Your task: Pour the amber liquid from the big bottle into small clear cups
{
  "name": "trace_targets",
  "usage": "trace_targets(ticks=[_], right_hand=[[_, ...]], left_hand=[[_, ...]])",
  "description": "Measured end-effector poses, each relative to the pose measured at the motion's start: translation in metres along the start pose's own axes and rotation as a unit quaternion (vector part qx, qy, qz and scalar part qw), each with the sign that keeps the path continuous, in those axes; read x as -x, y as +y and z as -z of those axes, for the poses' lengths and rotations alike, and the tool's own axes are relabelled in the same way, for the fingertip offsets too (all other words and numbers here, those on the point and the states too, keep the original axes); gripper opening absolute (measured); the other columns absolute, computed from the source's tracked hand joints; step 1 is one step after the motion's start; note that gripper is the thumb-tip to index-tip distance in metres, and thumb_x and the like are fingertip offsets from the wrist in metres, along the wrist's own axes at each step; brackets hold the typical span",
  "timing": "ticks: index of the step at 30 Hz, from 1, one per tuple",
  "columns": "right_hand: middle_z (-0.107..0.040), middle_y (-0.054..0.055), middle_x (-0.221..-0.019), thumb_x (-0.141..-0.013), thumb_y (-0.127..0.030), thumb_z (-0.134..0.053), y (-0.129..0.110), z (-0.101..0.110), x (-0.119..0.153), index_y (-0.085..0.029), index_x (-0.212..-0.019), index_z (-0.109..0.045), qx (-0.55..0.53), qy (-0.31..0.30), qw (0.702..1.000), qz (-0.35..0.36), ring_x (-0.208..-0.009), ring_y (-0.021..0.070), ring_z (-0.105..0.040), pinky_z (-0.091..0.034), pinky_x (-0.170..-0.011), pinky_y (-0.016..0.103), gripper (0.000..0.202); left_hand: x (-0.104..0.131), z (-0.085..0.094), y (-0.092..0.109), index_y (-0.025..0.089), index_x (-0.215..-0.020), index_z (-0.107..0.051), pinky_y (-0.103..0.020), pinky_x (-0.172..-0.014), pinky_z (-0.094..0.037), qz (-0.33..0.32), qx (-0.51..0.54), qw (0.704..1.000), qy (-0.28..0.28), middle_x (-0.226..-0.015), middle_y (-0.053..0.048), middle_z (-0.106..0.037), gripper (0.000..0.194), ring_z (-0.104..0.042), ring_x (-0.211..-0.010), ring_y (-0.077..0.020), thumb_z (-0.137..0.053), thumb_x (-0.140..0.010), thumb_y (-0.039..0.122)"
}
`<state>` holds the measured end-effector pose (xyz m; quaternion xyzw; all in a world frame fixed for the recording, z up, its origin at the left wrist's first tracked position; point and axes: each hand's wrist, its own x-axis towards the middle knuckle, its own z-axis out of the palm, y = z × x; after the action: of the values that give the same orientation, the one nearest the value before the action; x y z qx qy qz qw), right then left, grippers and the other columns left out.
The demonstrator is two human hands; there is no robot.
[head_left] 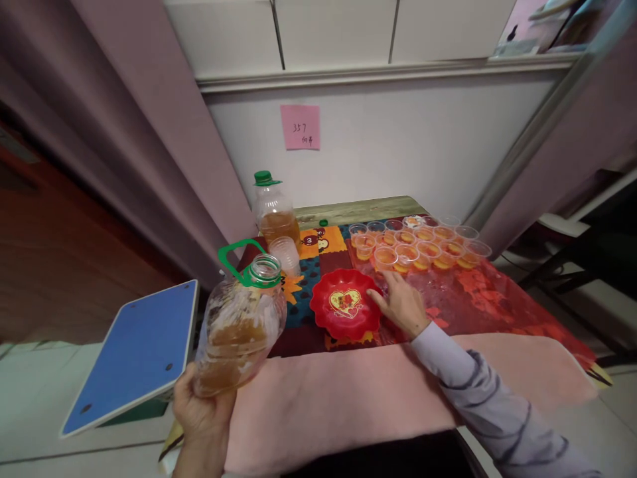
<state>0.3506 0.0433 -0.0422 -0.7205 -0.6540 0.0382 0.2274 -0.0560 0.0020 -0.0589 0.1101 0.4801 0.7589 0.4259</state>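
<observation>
My left hand (204, 405) is closed around the base of a large clear plastic jug (233, 338). The uncapped jug has a green handle and is partly full of amber liquid; it leans to the right. My right hand (403, 305) lies palm down with fingers stretched out, its thumb at the rim of a red scalloped plate (323, 318) and its fingertips near the front plastic cup (385, 257). Whether it presses on the plate I cannot tell. A gold heart design marks the plate's middle. Several clear cups with amber liquid stand in rows behind the right hand.
A second jug with a green cap (271, 212) stands at the back left, beside stacked clear cups (286, 255). A loose green cap (323, 223) lies behind. A pink cloth (348, 392) covers the table's front edge; a blue board (139, 352) is at left.
</observation>
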Motion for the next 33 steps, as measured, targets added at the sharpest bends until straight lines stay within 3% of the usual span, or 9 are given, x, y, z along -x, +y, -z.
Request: trace_targets(ticks=[3, 9, 14, 17, 20, 24, 27, 30, 33], right_hand=[[-0.075, 0.019, -0.136, -0.101, -0.038, -0.061, -0.005, -0.016, 0.01, -0.017, -0.146, -0.062, -0.015, -0.035, 0.999, -0.007, -0.117, 0.0347, -0.076, -0.06, -0.095, 0.044, 0.05], [-0.075, 0.021, -0.136, -0.093, -0.016, -0.055, 0.0, -0.029, 0.016, -0.01, -0.144, -0.061, -0.062, -0.037, 0.997, 0.011, -0.118, 0.0322, -0.076, -0.059, -0.103, 0.044, 0.052], [-0.076, 0.02, -0.133, -0.093, -0.019, -0.053, 0.008, -0.035, 0.03, -0.012, -0.142, -0.062, -0.071, -0.02, 0.997, 0.035, -0.12, 0.0334, -0.074, -0.059, -0.104, 0.047, 0.051], [-0.074, 0.022, -0.135, -0.098, -0.034, -0.057, 0.006, -0.027, 0.031, -0.014, -0.143, -0.063, -0.033, -0.012, 0.999, 0.022, -0.116, 0.0373, -0.075, -0.061, -0.096, 0.051, 0.05], [-0.072, 0.021, -0.142, -0.1, -0.046, -0.059, -0.008, -0.004, 0.017, -0.016, -0.141, -0.065, -0.023, 0.034, 0.999, 0.031, -0.118, 0.0403, -0.074, -0.062, -0.09, 0.053, 0.051], [-0.076, 0.016, -0.135, -0.1, -0.051, -0.062, -0.033, 0.028, -0.012, -0.021, -0.132, -0.072, -0.075, 0.086, 0.989, 0.09, -0.117, 0.0371, -0.074, -0.06, -0.093, 0.05, 0.046], [-0.078, 0.016, -0.131, -0.098, -0.053, -0.065, -0.043, 0.035, -0.026, -0.021, -0.129, -0.074, -0.093, 0.106, 0.985, 0.101, -0.113, 0.036, -0.075, -0.059, -0.091, 0.048, 0.046], [-0.08, 0.016, -0.125, -0.096, -0.05, -0.068, -0.051, 0.029, -0.032, -0.019, -0.125, -0.075, -0.092, 0.074, 0.989, 0.091, -0.107, 0.0347, -0.077, -0.059, -0.088, 0.046, 0.043], [-0.082, 0.015, -0.12, -0.097, -0.046, -0.07, -0.066, 0.028, -0.039, -0.017, -0.124, -0.076, -0.084, 0.001, 0.991, 0.1, -0.102, 0.0323, -0.078, -0.059, -0.089, 0.043, 0.04]], left_hand=[[0.003, -0.004, 0.001, 0.023, -0.093, -0.074, -0.036, -0.104, -0.054, 0.011, 0.017, 1.0, 0.021, -0.095, -0.001, -0.077, 0.025, -0.068, -0.106, -0.0237, -0.074, -0.073, 0.038], [0.005, -0.005, 0.002, 0.022, -0.092, -0.076, -0.037, -0.101, -0.055, 0.026, 0.041, 0.998, 0.031, -0.092, -0.001, -0.078, 0.023, -0.069, -0.101, -0.0239, -0.07, -0.075, 0.036], [0.002, 0.001, -0.002, 0.022, -0.09, -0.076, -0.037, -0.1, -0.055, 0.024, 0.049, 0.998, 0.027, -0.094, -0.001, -0.079, 0.021, -0.07, -0.1, -0.0232, -0.071, -0.075, 0.035], [0.002, 0.003, -0.004, 0.023, -0.084, -0.074, -0.038, -0.098, -0.055, 0.017, 0.053, 0.998, 0.029, -0.092, -0.001, -0.079, 0.016, -0.071, -0.099, -0.0236, -0.072, -0.074, 0.035], [0.004, 0.003, -0.004, 0.022, -0.087, -0.076, -0.038, -0.098, -0.056, 0.027, 0.058, 0.997, 0.03, -0.093, -0.002, -0.079, 0.019, -0.072, -0.099, -0.0245, -0.073, -0.075, 0.036], [0.008, 0.0, -0.003, 0.019, -0.096, -0.08, -0.04, -0.096, -0.057, 0.048, 0.061, 0.996, 0.038, -0.098, -0.006, -0.081, 0.029, -0.072, -0.102, -0.0271, -0.072, -0.076, 0.038], [0.007, 0.001, -0.004, 0.021, -0.089, -0.078, -0.04, -0.097, -0.057, 0.041, 0.069, 0.996, 0.034, -0.092, -0.005, -0.08, 0.023, -0.073, -0.101, -0.0274, -0.074, -0.075, 0.039], [0.003, 0.005, -0.008, 0.021, -0.085, -0.076, -0.04, -0.097, -0.057, 0.035, 0.066, 0.997, 0.012, -0.088, -0.004, -0.079, 0.021, -0.073, -0.1, -0.0277, -0.074, -0.075, 0.04], [0.0, 0.01, -0.009, 0.022, -0.085, -0.075, -0.038, -0.095, -0.057, 0.037, 0.071, 0.997, 0.0, -0.087, -0.002, -0.079, 0.02, -0.074, -0.098, -0.0265, -0.074, -0.076, 0.039]])
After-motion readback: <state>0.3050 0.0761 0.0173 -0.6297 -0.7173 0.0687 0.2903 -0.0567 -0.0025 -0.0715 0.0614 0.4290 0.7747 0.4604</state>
